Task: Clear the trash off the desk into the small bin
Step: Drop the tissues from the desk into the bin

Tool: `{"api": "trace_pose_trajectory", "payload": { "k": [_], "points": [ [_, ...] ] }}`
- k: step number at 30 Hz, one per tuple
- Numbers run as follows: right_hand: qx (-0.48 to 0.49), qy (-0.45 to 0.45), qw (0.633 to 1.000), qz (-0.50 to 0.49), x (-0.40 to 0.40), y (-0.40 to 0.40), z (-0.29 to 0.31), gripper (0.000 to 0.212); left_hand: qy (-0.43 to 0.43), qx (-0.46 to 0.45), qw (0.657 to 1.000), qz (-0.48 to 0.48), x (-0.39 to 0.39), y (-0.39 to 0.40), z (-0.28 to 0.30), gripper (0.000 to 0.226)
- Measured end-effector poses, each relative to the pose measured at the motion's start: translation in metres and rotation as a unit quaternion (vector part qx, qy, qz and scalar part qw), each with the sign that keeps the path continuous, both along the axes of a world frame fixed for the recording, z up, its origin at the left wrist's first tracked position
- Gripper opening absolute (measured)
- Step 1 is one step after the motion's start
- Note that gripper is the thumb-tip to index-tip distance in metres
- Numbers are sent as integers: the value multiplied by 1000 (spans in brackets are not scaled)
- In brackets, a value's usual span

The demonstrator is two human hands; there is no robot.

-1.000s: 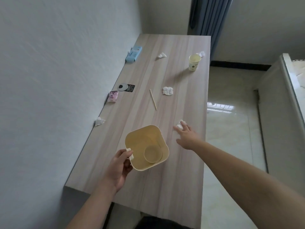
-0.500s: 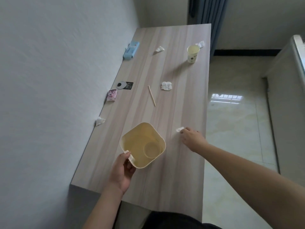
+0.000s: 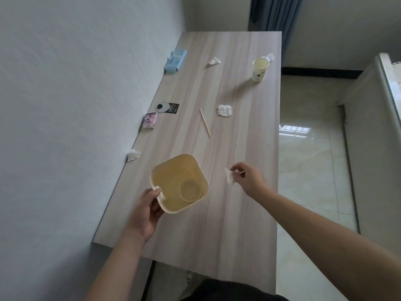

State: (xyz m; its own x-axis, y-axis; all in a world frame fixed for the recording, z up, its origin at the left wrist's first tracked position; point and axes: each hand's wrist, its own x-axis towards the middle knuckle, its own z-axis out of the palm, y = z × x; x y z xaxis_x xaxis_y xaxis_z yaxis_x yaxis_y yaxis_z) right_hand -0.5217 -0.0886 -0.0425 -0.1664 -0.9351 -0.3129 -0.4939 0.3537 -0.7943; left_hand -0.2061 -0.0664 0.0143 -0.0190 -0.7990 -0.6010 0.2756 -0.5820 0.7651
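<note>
The left hand (image 3: pixel 147 210) grips the near corner of the small yellow bin (image 3: pixel 179 183), its fingers (image 3: pixel 156 193) curled over the rim by a white tab, so that the bin stands steady with its open mouth up and close to where the trash is being gathered. The bin rests on the tabletop (image 3: pixel 238 224) toward the near end, and only a round shape shows at its bottom; whether that is part of the bin or a thing dropped in, I cannot tell

Just to the right of the bin, the right hand (image 3: pixel 249 181) is raised slightly above the wood, its fingers (image 3: pixel 235 171) pinched narrow on a small white paper scrap (image 3: pixel 229 178) that hangs from them, with what looks like a thin stick pinched alongside. Held so, the scrap is free of the surface and near the bin's rim, which suggests it is meant to go in next

Farther off, the rest waits where it lies: a crumpled tissue (image 3: pixel 133 155) against the wall at the left edge, a wooden stick (image 3: pixel 205 123) mid-table, a paper wad (image 3: pixel 225 110) just beyond it, another wad (image 3: pixel 214 61) far up, and a paper cup (image 3: pixel 260 69) standing upright near the right edge with a scrap (image 3: pixel 269 57) behind it. A pink packet (image 3: pixel 149 121), a black card (image 3: pixel 168 107) and a blue pack (image 3: pixel 175 60) lie along the wall; whether they count as trash is unclear. Most of the clearing seems still ahead
</note>
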Motion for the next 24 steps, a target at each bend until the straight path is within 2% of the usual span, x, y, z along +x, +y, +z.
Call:
{"api": "trace_pose_trajectory", "payload": {
  "k": [2, 5, 13, 18, 24],
  "points": [
    [4, -35, 999, -31, 21, -8, 0, 13, -16, -2, 1000, -13, 21, -8, 0, 33],
    [44, -70, 994, -73, 65, -25, -4, 18, -22, -2, 1000, -9, 55, -15, 0, 33],
    [54, -124, 990, -38, 196, -76, -4, 22, -31, 5, 999, 15, 138, -21, 8, 27],
    [32, -108, 994, 6, 262, -122, -2, 12, -28, 3, 1000, 0, 169, -24, 9, 29],
    [8, 8, 993, 117, 312, -171, -15, 16, 3, 6, 1000, 22, 177, -20, 7, 28]
  ]
}}
